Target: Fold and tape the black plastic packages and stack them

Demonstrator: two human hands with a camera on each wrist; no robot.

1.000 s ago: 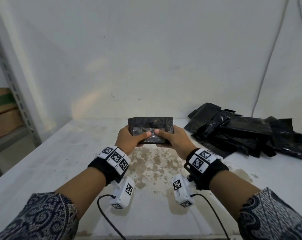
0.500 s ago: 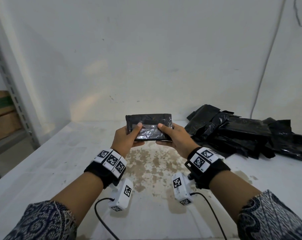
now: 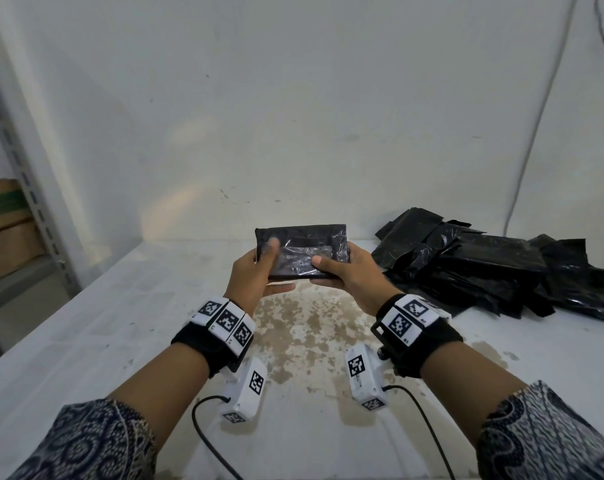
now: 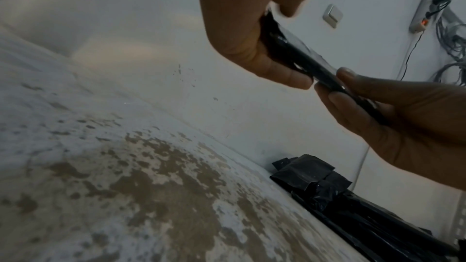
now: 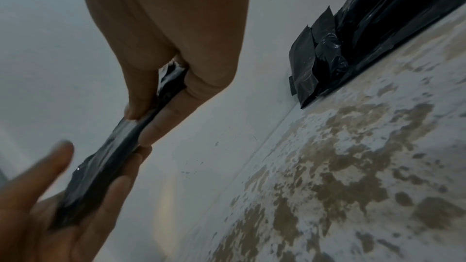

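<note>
A folded black package (image 3: 302, 237) with clear tape across its front is held up over the table, between both hands. My left hand (image 3: 259, 271) holds its left end, fingers behind it and the blurred thumb on the tape. My right hand (image 3: 343, 271) pinches the right end, thumb on the front. The left wrist view shows the package (image 4: 297, 55) edge-on between the left hand (image 4: 252, 43) and the right hand (image 4: 403, 115). In the right wrist view the right hand (image 5: 176, 63) pinches the package (image 5: 118, 152), and the left hand (image 5: 50, 206) has its thumb slightly lifted.
A loose pile of black plastic packages (image 3: 484, 268) lies against the wall at the right. The white table (image 3: 120, 323) has a worn brown patch (image 3: 307, 327) under my hands. A metal shelf upright (image 3: 27, 188) and cardboard boxes (image 3: 2, 216) stand at the left.
My thumbs have slid apart along the tape, from the package's middle out toward its ends. The package has risen slightly and tilted its front more toward me.
</note>
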